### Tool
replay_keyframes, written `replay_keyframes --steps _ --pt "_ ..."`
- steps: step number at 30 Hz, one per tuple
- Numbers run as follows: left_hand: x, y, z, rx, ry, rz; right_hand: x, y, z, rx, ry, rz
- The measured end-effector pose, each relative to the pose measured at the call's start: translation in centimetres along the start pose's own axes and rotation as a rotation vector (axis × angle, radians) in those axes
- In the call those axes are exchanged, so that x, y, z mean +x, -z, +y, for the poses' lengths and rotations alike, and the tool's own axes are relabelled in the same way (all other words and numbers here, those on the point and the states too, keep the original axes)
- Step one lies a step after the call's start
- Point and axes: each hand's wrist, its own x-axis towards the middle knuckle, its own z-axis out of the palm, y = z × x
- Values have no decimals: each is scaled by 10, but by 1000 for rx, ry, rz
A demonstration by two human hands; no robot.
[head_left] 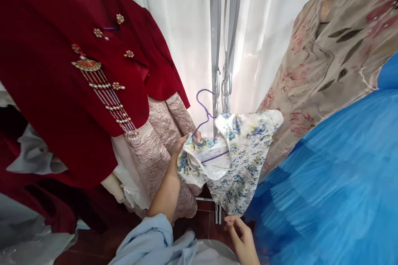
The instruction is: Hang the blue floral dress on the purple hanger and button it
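A white blouse with blue and yellow flowers hangs on a purple hanger, whose hook sticks up out of the neckline. My left hand is closed around one shoulder of the blouse and the hanger arm inside it; cloth hides part of the fingers. At the bottom tip of the blouse, the thumb and fingers of my right hand are pinched together at the hem. The cloth narrows toward that pinch.
A dark red jacket with beaded brooches hangs at left, over a pink textured garment. On the right hang a beige floral dress and a blue tulle dress. Grey metal posts stand before a white curtain.
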Motion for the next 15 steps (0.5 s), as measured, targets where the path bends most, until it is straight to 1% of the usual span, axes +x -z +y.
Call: replay_keyframes --steps 3,7,9,11,13,15 --pt "11 4 -2 -54 1 -23 9 -3 -3 -8 3 -9" --pt "36 -14 8 -57 48 -101 18 -10 -2 -16 16 -15" --pt "42 -23 9 -46 81 -138 20 -16 2 -7 10 -17" --pt "44 -26 5 -26 122 -165 20 -22 6 15 4 -5" --pt "42 -21 -2 -22 147 -174 22 -25 12 47 6 24" --pt "38 -7 -10 -49 154 -172 31 -23 16 74 15 77"
